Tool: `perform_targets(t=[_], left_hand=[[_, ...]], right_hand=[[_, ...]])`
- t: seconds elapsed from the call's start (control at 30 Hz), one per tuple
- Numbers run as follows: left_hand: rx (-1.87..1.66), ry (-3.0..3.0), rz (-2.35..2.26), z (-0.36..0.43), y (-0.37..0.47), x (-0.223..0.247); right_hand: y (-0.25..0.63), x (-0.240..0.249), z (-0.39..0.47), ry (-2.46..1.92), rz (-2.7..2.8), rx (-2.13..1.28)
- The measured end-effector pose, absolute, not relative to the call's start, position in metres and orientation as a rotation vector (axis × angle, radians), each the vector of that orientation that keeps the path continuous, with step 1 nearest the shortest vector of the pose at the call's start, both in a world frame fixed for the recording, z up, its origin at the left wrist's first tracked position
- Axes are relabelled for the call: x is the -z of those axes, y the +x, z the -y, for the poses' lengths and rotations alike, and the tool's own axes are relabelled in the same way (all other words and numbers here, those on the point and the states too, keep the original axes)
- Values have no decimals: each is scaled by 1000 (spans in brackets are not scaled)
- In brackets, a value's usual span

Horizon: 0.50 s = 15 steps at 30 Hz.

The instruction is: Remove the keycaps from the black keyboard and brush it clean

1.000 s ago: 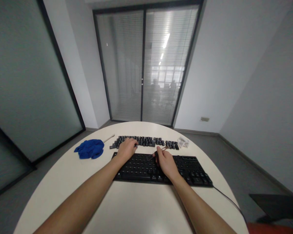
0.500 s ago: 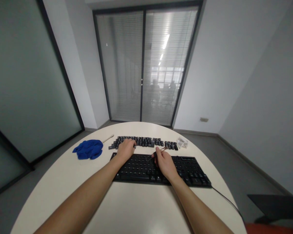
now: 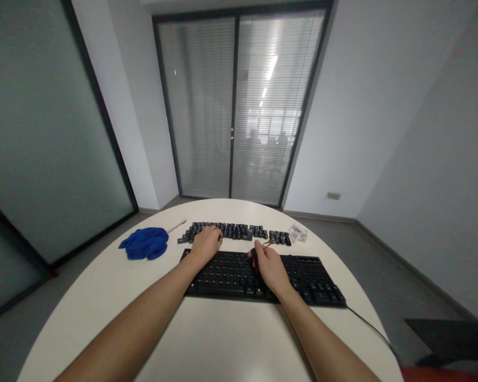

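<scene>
A black keyboard (image 3: pixel 223 276) lies on the round cream table (image 3: pixel 223 339), many of its keycaps off on the left and middle. Behind it, loose black keycaps (image 3: pixel 235 232) lie in rows. My left hand (image 3: pixel 207 244) reaches over the keyboard's back edge to these rows; its fingers are curled at the keycaps, and whatever they pinch is too small to make out. My right hand (image 3: pixel 267 265) is closed on a thin wire tool (image 3: pixel 245 259), held over the middle of the keyboard.
A crumpled blue cloth (image 3: pixel 145 244) and a light-handled brush (image 3: pixel 177 226) lie at the left. A small clear plastic bag (image 3: pixel 298 233) sits at the back right. The keyboard's cable (image 3: pixel 368 322) runs off the table's right edge. A dark chair part (image 3: pixel 454 339) stands at lower right.
</scene>
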<state>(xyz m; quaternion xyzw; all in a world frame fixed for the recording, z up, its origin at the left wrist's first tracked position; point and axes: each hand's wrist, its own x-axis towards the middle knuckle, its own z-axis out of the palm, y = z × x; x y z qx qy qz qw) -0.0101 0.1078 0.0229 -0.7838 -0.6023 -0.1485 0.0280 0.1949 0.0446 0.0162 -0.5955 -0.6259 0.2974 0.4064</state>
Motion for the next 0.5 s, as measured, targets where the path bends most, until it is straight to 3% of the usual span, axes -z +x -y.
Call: perform_targets(t=[0.5], left_hand=[[640,-2363,1891,-64,3,-32]], right_hand=[[196,-15,-47,-1495,1594,-726]])
